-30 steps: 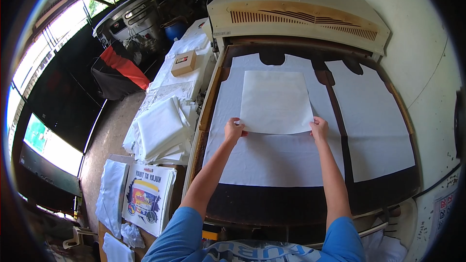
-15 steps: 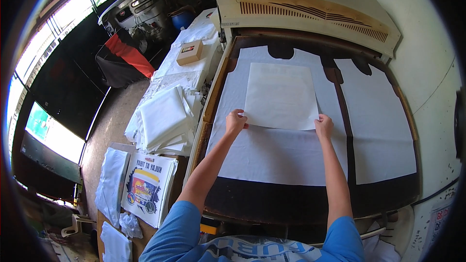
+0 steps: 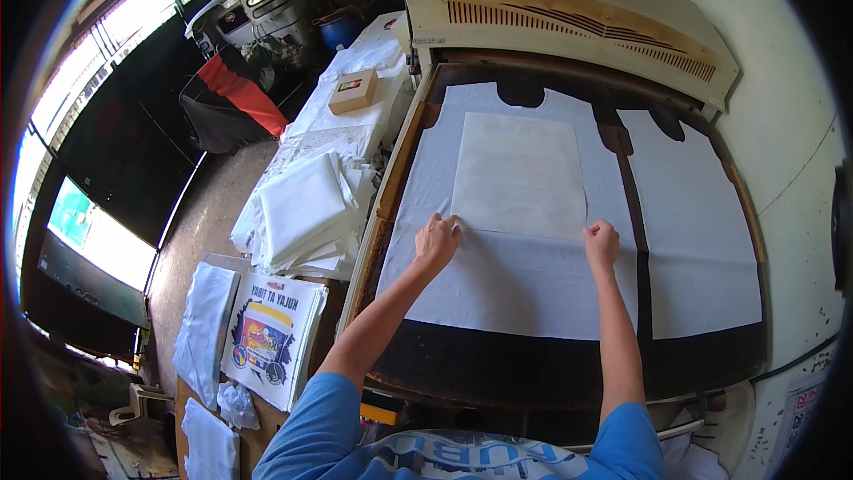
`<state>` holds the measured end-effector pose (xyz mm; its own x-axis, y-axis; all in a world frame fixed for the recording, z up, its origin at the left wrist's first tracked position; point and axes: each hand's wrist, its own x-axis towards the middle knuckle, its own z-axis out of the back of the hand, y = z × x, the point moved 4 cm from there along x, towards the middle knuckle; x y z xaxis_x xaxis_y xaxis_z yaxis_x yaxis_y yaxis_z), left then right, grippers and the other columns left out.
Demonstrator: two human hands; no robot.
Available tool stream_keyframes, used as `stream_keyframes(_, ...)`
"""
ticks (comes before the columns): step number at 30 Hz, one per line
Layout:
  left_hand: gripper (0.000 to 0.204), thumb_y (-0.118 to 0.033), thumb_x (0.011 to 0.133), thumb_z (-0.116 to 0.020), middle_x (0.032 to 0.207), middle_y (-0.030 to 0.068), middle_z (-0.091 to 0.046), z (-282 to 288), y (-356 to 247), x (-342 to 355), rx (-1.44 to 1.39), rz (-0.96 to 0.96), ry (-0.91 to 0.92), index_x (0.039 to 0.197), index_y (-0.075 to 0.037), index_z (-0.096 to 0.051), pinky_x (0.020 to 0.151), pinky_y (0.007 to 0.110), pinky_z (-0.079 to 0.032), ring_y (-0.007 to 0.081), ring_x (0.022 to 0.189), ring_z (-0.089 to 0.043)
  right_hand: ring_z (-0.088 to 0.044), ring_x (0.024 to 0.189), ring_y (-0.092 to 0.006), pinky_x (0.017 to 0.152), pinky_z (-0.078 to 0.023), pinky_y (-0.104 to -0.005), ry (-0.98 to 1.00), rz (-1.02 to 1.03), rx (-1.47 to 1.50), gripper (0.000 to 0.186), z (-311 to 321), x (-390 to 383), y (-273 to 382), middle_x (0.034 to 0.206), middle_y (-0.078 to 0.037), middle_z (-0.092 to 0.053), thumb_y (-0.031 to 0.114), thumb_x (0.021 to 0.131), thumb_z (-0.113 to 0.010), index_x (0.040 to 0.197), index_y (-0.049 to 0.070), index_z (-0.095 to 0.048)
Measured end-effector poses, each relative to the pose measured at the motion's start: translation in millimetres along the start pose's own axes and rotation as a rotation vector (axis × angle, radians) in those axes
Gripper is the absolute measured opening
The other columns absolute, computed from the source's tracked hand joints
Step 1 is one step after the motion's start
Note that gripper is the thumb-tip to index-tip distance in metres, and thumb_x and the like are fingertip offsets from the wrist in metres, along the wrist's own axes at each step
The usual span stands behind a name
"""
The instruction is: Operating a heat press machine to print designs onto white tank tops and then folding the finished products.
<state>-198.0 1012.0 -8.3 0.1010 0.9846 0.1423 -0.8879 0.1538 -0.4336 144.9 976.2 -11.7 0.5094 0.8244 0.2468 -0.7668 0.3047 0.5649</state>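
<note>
A white paper sheet (image 3: 520, 173) lies on a white fabric panel (image 3: 533, 293), which is spread on the dark bed of a large flat press. At the sheet's near left corner is my left hand (image 3: 438, 242), its fingers loosely apart and the fingertips touching the corner. My right hand (image 3: 602, 244) is closed in a pinch at the near right corner. The fabric panel has a curved neckline cut at its far edge. A second white fabric panel (image 3: 691, 240) lies to its right, with a dark strip of the bed between them.
The press's beige hood (image 3: 569, 22) stands at the far end. To the left, a table carries a stack of folded white sheets (image 3: 302, 204) and a cardboard box (image 3: 354, 92). Nearer are printed sheets (image 3: 274, 338) and white cloth (image 3: 206, 329). A wall (image 3: 782, 124) rises on the right.
The near edge of the paper sheet has come down onto the fabric. My left hand's fingers have loosened and spread at the corner; my right hand has shifted slightly nearer.
</note>
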Motion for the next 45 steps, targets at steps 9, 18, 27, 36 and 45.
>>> stream_keyframes(9, 0.026, -0.02, 0.077, -0.051, 0.09, 0.0136, -0.054, -1, -2, 1, 0.021, 0.005, 0.026, 0.102, -0.013, -0.058, 0.066, 0.039, -0.047, 0.0284, 0.081, -0.058, -0.059, 0.071, -0.0307, 0.06, -0.046, -0.0398, -0.04, -0.019, 0.001, 0.012, -4, 5, -4, 0.072, -0.012, -0.062, 0.015, 0.067, -0.064, 0.069, 0.005, -0.058)
stream_keyframes(18, 0.035, -0.019, 0.078, -0.051, 0.095, 0.0129, -0.054, 4, 1, -15, -0.085, 0.002, -0.083, 0.112, -0.012, -0.053, 0.068, 0.04, -0.047, 0.0292, 0.083, -0.057, -0.06, 0.072, -0.0322, 0.062, -0.047, -0.0398, 0.026, -0.03, -0.034, 0.013, -4, 12, -2, 0.073, -0.014, -0.062, 0.016, 0.065, -0.065, 0.069, 0.005, -0.06)
stream_keyframes(27, 0.026, -0.011, 0.077, -0.054, 0.088, 0.0108, -0.054, 103, 96, -149, -0.277, 0.078, -0.499, 0.103, -0.008, -0.056, 0.07, 0.036, -0.046, 0.0284, 0.081, -0.055, -0.058, 0.06, -0.0175, 0.058, -0.045, -0.0297, -0.028, 0.174, 0.254, 0.016, -1, -8, -10, 0.066, -0.011, -0.061, 0.013, 0.068, -0.064, 0.071, -0.002, -0.06)
stream_keyframes(36, 0.046, -0.009, 0.071, -0.06, 0.101, 0.019, -0.052, 73, 355, -414, 0.346, 0.735, -0.345, 0.115, -0.003, -0.046, 0.079, 0.038, -0.044, 0.0315, 0.093, -0.053, -0.047, 0.059, -0.01, 0.054, -0.038, -0.0242, 0.079, 0.148, 0.436, 0.015, 46, -162, 42, 0.064, -0.002, -0.052, 0.012, 0.079, -0.059, 0.074, -0.001, -0.055)
stream_keyframes(45, 0.049, 0.003, 0.067, -0.053, 0.082, 0.0216, -0.059, 85, 375, -432, 0.074, 0.627, 0.01, 0.115, -0.006, -0.049, 0.074, 0.041, -0.045, 0.0346, 0.082, -0.058, -0.031, 0.043, -0.0016, 0.035, -0.021, -0.018, 0.159, 0.02, 0.556, 0.016, 72, -294, 118, 0.063, 0.001, -0.048, 0.016, 0.082, -0.058, 0.075, 0.003, -0.054)
